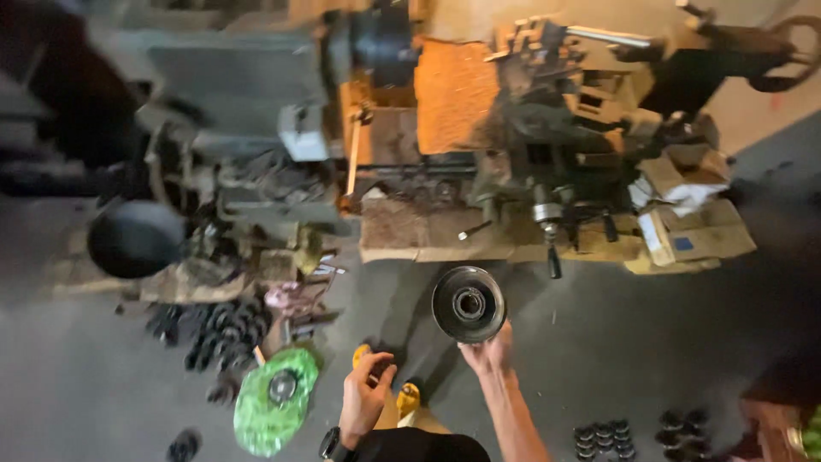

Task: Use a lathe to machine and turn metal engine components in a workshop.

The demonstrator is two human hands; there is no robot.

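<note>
Left hand (366, 395): nearest, at 6 o'clock, fingers loosely curled, holding nothing.
Right hand (489, 351): fingertips clamped on pulley's lower rim.
Pulley (469, 304): dark disc, centre frame, lathe (513, 154) at 12 o'clock.
Advice: probably steadier with the free hand supporting the rim.

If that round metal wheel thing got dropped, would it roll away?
Probably. The metal disc held up by the right hand is round with a centre hole, so on edge it would likely roll. It looks thick and solid, so probably heavy, stiff, not fragile.
</note>
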